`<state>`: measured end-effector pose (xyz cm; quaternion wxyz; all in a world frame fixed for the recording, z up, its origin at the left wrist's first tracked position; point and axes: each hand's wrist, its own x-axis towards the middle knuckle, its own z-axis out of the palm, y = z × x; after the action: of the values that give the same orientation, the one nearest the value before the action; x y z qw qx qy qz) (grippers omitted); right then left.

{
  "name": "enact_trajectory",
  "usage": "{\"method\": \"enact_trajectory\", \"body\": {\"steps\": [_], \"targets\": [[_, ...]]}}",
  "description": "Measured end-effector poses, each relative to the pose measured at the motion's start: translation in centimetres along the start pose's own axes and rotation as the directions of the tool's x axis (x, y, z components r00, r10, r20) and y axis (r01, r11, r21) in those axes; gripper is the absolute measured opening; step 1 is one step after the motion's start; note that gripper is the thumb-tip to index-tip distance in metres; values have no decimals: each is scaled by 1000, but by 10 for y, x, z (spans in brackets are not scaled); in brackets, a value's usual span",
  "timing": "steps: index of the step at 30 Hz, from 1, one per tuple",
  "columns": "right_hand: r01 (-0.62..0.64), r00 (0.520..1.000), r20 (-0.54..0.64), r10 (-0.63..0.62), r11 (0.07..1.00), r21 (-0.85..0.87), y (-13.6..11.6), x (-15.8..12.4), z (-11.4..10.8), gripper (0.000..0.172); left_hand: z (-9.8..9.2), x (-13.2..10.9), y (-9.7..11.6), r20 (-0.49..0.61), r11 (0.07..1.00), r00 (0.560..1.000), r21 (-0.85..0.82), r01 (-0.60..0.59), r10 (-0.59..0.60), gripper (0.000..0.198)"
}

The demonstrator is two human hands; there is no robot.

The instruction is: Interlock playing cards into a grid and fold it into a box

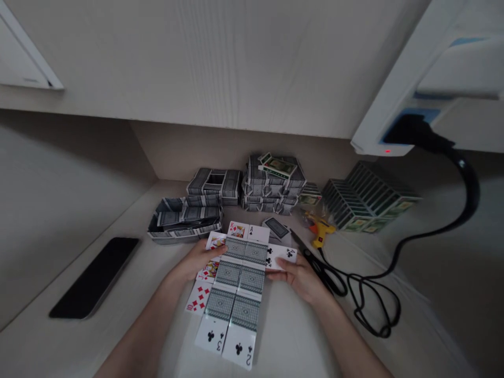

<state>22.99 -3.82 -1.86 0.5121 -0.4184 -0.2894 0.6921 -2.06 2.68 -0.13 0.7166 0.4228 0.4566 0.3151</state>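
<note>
A flat layout of overlapping playing cards [229,274] lies in front of me, two columns of patterned backs in the middle. Face-up cards stick out around them: a king of diamonds [238,230] and an ace [258,233] at the far end, a ten of diamonds [199,296] at the left, a three [211,336] and a two of clubs [239,346] nearest me. My left hand [199,260] grips the layout's left edge, thumb on top, fingers partly hidden. My right hand [296,273] pinches a four of clubs [281,256] at the layout's right side.
Behind stand boxlike shapes built from cards [273,184] and an open card tray [187,220]. Stacked card boxes [366,197], a yellow glue gun [323,231], black scissors [325,270] and a looped cable [378,315] are at right. A phone [95,278] lies left; a shelf panel overhangs.
</note>
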Motion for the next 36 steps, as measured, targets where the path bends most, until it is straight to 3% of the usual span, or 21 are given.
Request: {"method": "enact_trajectory", "body": {"steps": [10, 18, 28, 36], "targets": [[38, 998, -49, -42, 996, -85, 5, 0, 4, 41, 1, 1, -1, -9, 999, 1000, 36, -26, 27, 41], [68, 975, -176, -133, 940, -335, 2, 1, 7, 39, 2, 1, 0, -17, 999, 1000, 46, -24, 25, 43], [61, 992, -99, -81, 981, -186, 5, 3, -3, 35, 3, 1, 0, -4, 1000, 1000, 18, -19, 19, 45], [92, 980, -144, -137, 954, -285, 5, 3, 4, 33, 0, 4, -4, 5, 999, 1000, 32, -31, 31, 45]]}}
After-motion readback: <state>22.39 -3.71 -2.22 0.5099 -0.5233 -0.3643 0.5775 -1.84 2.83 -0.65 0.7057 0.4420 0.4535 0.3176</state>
